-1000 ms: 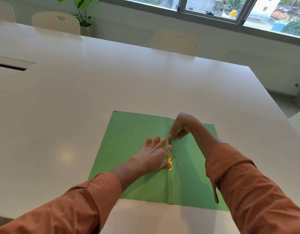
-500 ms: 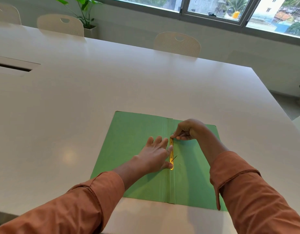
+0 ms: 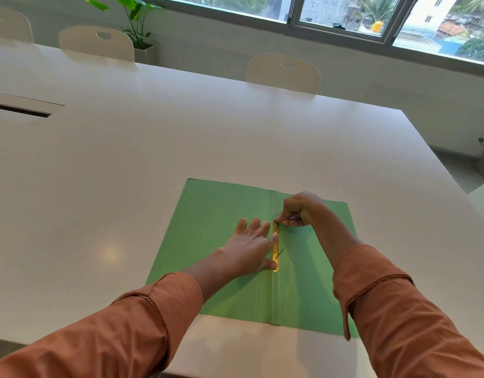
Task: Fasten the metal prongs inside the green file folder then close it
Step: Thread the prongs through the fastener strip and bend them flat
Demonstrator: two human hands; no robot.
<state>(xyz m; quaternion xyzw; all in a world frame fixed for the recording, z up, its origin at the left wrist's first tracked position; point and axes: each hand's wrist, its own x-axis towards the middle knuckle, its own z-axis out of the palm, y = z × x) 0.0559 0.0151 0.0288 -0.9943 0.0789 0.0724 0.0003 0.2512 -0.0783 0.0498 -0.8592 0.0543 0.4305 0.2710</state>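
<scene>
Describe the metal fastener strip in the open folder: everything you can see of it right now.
The metal fastener strip is a narrow, shiny gold-coloured bar lying flat along the spine of the open green file folder. A thin prong sticks up at an angle near its near end. The left hand presses its left edge; the right hand pinches its far end.

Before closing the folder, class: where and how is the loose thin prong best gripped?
Pinch the free tip of the thin prong, coming from the right: it sticks up angled rightward off the brass fastener strip, while the left hand covers the strip's left side.
</scene>
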